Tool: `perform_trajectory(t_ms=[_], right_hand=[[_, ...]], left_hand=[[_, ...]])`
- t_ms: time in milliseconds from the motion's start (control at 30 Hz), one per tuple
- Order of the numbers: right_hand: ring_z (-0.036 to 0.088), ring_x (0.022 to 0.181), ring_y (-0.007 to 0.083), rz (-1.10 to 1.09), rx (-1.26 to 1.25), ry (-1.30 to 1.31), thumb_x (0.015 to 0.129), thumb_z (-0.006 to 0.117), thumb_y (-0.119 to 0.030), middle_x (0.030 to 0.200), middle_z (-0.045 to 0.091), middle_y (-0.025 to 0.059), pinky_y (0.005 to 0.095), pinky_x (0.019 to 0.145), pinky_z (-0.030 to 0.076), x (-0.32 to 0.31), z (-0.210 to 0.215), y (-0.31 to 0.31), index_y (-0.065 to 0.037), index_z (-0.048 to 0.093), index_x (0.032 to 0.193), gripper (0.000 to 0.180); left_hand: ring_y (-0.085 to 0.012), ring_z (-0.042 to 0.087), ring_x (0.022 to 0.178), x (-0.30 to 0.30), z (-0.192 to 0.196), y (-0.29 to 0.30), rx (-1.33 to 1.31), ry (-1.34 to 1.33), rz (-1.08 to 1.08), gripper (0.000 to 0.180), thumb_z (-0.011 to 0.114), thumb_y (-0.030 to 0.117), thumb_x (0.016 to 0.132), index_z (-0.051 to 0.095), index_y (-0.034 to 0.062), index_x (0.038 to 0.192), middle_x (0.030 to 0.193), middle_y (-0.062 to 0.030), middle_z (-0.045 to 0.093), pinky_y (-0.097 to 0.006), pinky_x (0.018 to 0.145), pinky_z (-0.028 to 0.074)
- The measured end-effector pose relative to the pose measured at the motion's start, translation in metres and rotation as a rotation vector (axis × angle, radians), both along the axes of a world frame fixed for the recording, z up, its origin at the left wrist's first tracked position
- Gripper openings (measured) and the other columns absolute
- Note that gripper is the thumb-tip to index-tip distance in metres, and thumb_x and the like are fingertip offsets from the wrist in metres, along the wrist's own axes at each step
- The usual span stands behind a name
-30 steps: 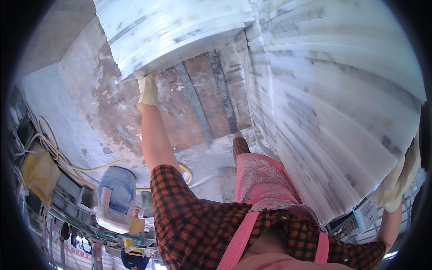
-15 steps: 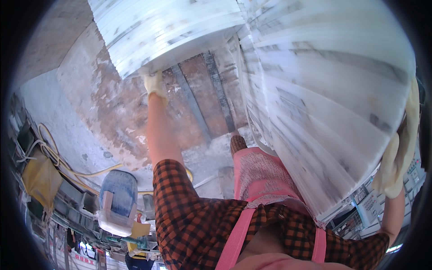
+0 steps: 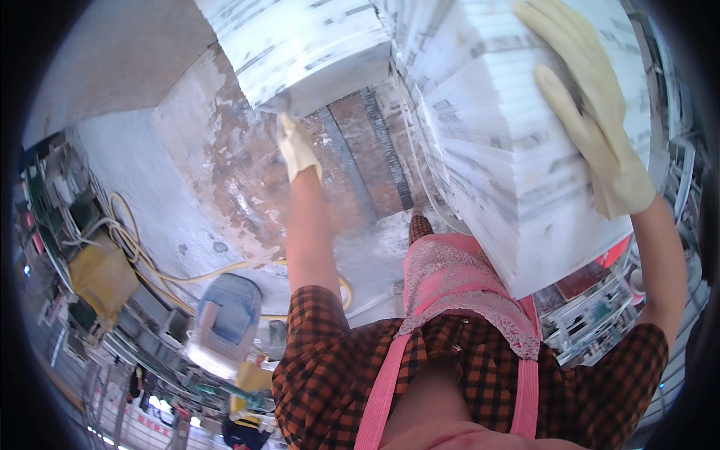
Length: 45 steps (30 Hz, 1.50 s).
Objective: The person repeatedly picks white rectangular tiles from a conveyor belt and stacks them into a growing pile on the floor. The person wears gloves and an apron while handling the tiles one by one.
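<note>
Two tall stacks of thin, white, grey-streaked slabs stand before me, a left stack (image 3: 315, 60) and a larger, nearer right stack (image 3: 480, 150). My left hand (image 3: 300, 150), in a cream rubber glove, is by the lower near corner of the left stack. Its fingers are blurred, so I cannot see whether they grip the edge. On the right stack lies my right hand (image 3: 592, 120), gloved alike, with fingers stretched out and thumb apart. A pink apron (image 3: 472, 292) covers my front and touches or nearly touches the right stack.
Between the stacks and me is a worn brown surface with dark strips (image 3: 386, 150). A yellow hose (image 3: 135, 240) coils on the left, near a blue plastic seat (image 3: 231, 307) and a yellow sheet (image 3: 105, 274). Machinery (image 3: 592, 322) and racks stand behind me.
My right hand has moved from the far right edge of the right stack up onto its face. My left hand shows a little lower and further right. The whole view has turned.
</note>
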State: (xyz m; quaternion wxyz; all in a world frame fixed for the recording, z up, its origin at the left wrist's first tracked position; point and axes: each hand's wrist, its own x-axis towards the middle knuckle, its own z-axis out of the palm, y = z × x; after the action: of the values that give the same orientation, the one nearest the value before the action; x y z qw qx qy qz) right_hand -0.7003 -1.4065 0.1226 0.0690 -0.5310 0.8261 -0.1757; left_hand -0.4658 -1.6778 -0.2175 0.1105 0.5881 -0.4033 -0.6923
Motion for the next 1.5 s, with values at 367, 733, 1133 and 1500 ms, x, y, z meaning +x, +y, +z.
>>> perform_trajectory(t_ms=[367,733,1133,1500], right_hand=[[0.035,0.138,0.0384,-0.057,0.088,-0.05,0.094,0.053,-0.015,0.143,0.043,0.0258,0.0483,0.117,0.023,-0.007,0.001,-0.001,0.009,0.045,0.136,0.048],[0.032,0.14,0.0414,-0.09,0.179,-0.115,0.094,0.054,-0.012,0.145,0.039,0.0284,0.0492,0.117,0.02,0.001,0.016,-0.01,0.011,0.042,0.138,0.051],[0.031,0.141,0.041,0.002,0.084,-0.035,0.096,0.053,-0.014,0.145,0.039,0.0289,0.0488,0.118,0.02,-0.008,0.007,0.011,0.01,0.043,0.137,0.049],[0.032,0.14,0.0423,0.019,0.058,-0.055,0.093,0.055,-0.014,0.144,0.04,0.0292,0.0495,0.117,0.021,-0.016,0.004,0.01,0.01,0.044,0.137,0.051]], left_hand=[[-0.0111,0.05,0.082,-0.055,0.015,-0.066,-0.139,-0.107,-0.025,0.057,0.047,0.053,0.099,0.05,0.0019,0.123,0.096,-0.0031,0.055,-0.03,0.071,0.041],[-0.0245,0.044,0.122,-0.049,0.028,-0.058,-0.18,-0.031,-0.045,0.064,0.046,0.053,0.099,0.039,0.0002,0.134,0.134,-0.0122,0.049,-0.043,0.103,0.035],[-0.0241,0.045,0.12,-0.051,0.049,-0.052,-0.147,-0.049,-0.004,0.059,0.048,0.053,0.099,0.044,0.0009,0.125,0.129,-0.0122,0.05,-0.045,0.101,0.033],[-0.0196,0.048,0.113,-0.04,0.048,-0.053,-0.23,-0.011,-0.068,0.052,0.048,0.047,0.101,0.054,-0.0031,0.113,0.113,-0.0099,0.059,-0.038,0.104,0.031]])
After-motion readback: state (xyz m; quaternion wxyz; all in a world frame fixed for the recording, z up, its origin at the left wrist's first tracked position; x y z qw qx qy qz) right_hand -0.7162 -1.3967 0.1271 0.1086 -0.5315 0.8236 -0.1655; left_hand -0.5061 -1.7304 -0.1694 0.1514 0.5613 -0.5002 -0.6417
